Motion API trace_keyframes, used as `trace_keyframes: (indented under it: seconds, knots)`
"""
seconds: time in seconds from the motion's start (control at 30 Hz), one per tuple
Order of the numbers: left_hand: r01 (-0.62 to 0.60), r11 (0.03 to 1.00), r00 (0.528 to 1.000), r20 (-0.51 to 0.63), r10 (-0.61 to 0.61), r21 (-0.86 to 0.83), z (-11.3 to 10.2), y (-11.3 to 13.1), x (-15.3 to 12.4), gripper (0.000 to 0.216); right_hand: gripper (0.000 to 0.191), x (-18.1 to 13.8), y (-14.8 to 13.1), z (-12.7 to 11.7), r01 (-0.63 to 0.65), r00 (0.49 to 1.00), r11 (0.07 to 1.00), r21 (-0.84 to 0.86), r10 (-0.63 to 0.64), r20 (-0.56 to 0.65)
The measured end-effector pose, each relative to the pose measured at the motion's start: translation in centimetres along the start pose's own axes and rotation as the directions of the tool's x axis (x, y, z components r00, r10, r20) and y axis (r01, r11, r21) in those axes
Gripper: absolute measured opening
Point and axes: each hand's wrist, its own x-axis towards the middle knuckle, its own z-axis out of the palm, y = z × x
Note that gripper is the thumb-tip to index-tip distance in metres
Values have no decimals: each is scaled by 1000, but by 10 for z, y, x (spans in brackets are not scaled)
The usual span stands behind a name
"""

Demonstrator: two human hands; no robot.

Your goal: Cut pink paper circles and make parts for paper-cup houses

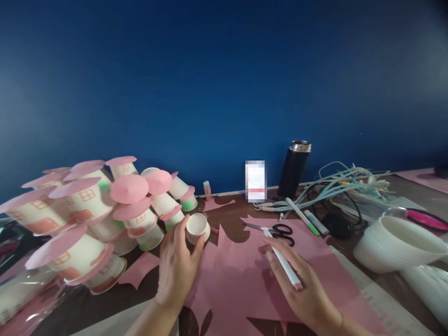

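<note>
My left hand (180,261) is closed around a small white paper cup (196,225), thumb on one side and fingers on the other, with the cup's open mouth facing up. A white marker with a pinkish end (287,266) lies between the fingers of my right hand (297,280), which hovers over a cut pink paper sheet (238,275). Just beyond that hand, black-handled scissors (282,229) rest on the pink sheet. Left of my left hand stand several paper-cup houses (91,198) with pink cone roofs and drawn windows.
A dark open bottle (294,170) and a blurred upright screen (255,182) stand by the blue wall. Pale blue cords (336,189) tangle at right. A green-tipped marker (303,217) and a stack of white cups (388,245) are nearer. A glue stick (207,190) stands at the back.
</note>
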Motion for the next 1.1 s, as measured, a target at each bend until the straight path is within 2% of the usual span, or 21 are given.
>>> trace_keyframes:
  seconds: [0.33, 0.5, 0.67, 0.8, 0.93, 1.0, 1.1]
  knots:
    - [40, 986, 995, 84, -55, 162, 2, -13, 2, 51, 30, -2, -2, -1, 7, 1000, 999, -34, -6, 16]
    - [46, 989, 994, 90, -60, 143, 6, -18, 1, 61, 31, -2, -1, 0, -14, 999, 999, -43, 16, 31]
    - [11, 992, 996, 87, -22, 129, 4, -10, -3, 64, 34, -3, 6, 0, 33, 999, 997, -65, -32, 20]
    - [-51, 986, 998, 47, 44, 158, -16, 2, 9, 57, 35, -4, 11, 1, 31, 999, 998, -46, -29, 35]
    - [-68, 988, 998, 21, 66, 136, -46, -2, 34, 29, 34, -3, 10, 1, -44, 997, 999, -11, 45, 57]
    - [23, 987, 998, 62, -33, 162, -57, -11, 44, 23, 34, -3, 8, 1, -64, 996, 998, -12, 65, 68]
    - [90, 958, 960, 234, -157, 273, -64, -23, 49, 20, 36, -3, 8, 1, -67, 994, 998, 4, 67, 88]
